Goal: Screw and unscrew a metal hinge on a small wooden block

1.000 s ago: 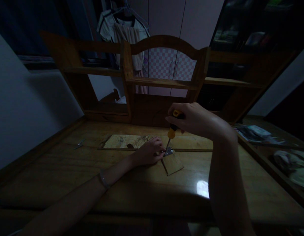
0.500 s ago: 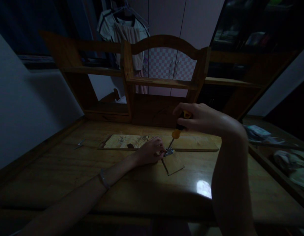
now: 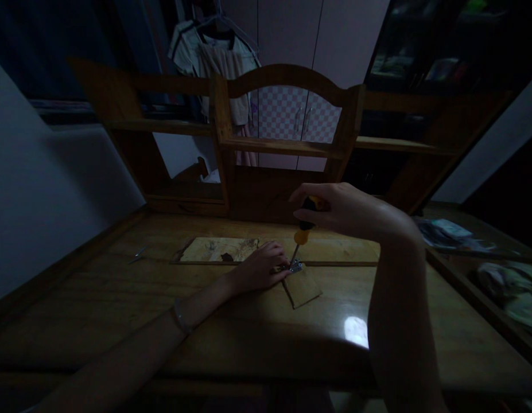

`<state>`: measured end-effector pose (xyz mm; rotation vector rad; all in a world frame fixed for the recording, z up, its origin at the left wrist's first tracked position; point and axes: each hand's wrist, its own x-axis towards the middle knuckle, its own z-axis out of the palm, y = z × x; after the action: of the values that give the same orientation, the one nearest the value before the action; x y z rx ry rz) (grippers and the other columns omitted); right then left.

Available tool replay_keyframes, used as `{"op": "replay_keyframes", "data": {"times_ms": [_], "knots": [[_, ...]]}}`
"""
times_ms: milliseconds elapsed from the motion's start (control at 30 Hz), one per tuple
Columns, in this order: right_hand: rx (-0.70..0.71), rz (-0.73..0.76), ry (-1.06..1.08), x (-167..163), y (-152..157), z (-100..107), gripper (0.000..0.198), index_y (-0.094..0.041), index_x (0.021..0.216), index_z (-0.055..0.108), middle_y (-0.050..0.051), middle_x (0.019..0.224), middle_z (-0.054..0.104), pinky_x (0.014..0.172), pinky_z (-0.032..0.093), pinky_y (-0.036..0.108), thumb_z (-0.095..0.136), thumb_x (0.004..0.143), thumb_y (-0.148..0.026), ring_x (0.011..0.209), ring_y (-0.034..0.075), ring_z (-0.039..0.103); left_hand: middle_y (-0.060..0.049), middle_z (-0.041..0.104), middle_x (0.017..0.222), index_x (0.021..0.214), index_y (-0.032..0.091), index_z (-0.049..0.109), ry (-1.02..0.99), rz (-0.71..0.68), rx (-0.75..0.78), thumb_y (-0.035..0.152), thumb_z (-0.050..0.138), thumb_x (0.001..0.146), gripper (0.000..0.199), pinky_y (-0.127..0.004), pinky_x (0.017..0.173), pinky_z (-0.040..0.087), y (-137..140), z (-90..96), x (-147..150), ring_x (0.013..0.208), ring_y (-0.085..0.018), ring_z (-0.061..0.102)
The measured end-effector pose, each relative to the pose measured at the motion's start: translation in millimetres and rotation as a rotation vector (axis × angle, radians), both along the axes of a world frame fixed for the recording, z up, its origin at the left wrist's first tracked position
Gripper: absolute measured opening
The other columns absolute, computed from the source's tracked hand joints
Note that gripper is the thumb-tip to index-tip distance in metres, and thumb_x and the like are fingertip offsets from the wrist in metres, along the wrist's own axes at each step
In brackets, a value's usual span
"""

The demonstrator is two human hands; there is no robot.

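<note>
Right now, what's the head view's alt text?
The right hand holds a yellow and black screwdriver pointed down at a metal piece on a small board, the left hand close beside it. A longer board lies behind.

Glossy wooden tabletop point(image 3: 119, 304), shiny metal fitting point(image 3: 296, 267)

bare forearms point(image 3: 399, 310), thin pale bracelet point(image 3: 179, 317) on the left

A home, shown by hanging clothes point(image 3: 222, 66) and wardrobe point(image 3: 287, 40).
</note>
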<state>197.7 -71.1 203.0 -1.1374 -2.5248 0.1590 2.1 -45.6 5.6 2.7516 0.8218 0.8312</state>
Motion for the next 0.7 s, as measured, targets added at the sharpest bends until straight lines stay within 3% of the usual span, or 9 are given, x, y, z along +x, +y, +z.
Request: {"op": "replay_keyframes", "data": {"times_ms": [233,533,700], "knots": [[-0.006,-0.026,0.014,-2.1,-5.7,2.6,0.040,-0.022,0.120,0.056,0.002,0.098,0.066,0.071,0.040,0.024,0.058,0.080,-0.024,0.083,0.016,0.060,-0.005,0.057,0.088,0.085,0.018,0.063,-0.014,-0.005,-0.032,0.029,0.062,0.086,0.012,-0.033,0.084,0.041,-0.1,1.3,0.2,0.095,-0.021,0.051],[0.030,-0.018,0.014,-6.5,1.1,-5.2,0.031,-0.021,0.112,0.058,0.006,0.108,0.063,0.085,0.040,0.029,0.058,0.083,-0.033,0.103,0.021,0.056,-0.006,0.057,0.091,0.085,0.017,0.063,0.017,-0.004,-0.013,0.031,0.063,0.085,0.014,-0.035,0.089,0.040,2.0,-1.0,0.6,0.097,-0.021,0.050],[0.044,-0.045,0.026,-11.1,-1.3,-7.2,0.028,-0.022,0.109,0.058,0.005,0.099,0.066,0.075,0.041,0.027,0.053,0.089,-0.040,0.090,0.019,0.061,-0.005,0.058,0.089,0.085,0.018,0.064,0.017,0.012,-0.021,0.031,0.063,0.086,0.013,-0.036,0.091,0.040,1.4,-2.2,2.5,0.096,-0.021,0.050]]}}
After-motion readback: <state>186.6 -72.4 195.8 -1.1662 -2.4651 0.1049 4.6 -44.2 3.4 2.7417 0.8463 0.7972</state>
